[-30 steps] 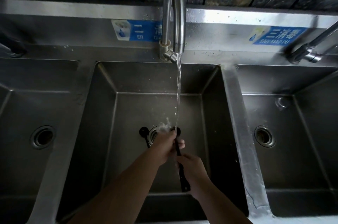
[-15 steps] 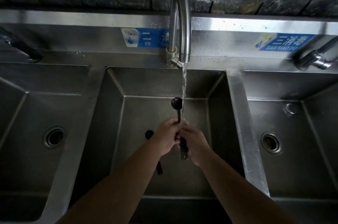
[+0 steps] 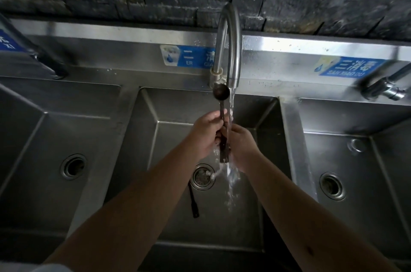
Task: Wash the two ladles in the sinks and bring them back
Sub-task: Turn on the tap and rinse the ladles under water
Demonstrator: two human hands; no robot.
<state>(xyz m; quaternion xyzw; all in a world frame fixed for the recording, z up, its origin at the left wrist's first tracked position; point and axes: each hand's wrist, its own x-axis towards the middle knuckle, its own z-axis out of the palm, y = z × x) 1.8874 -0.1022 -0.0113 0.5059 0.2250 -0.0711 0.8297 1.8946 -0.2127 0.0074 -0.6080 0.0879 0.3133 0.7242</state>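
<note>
A dark ladle [image 3: 221,93] stands upright over the middle sink [image 3: 169,116], its bowl up beside the tap's spout. My left hand [image 3: 205,132] grips its handle near the top. My right hand [image 3: 241,146] wraps the lower handle, whose end sticks out below. Water from the curved tap [image 3: 229,45] runs down over the handle and both hands. A second dark ladle [image 3: 193,201] lies on the sink floor; only its handle shows beside my left forearm, its bowl hidden.
The middle sink's drain [image 3: 202,176] sits under my hands. A left sink [image 3: 73,167] and a right sink [image 3: 331,186] flank it, each with a drain. Another tap [image 3: 387,87] is at the right, and one [image 3: 40,58] at the left. Blue labels are on the backsplash.
Both hands have lifted the ladle from near the drain up to the spout, bowl upward. My right hand has slid up the handle. The other ladle stays on the sink floor.
</note>
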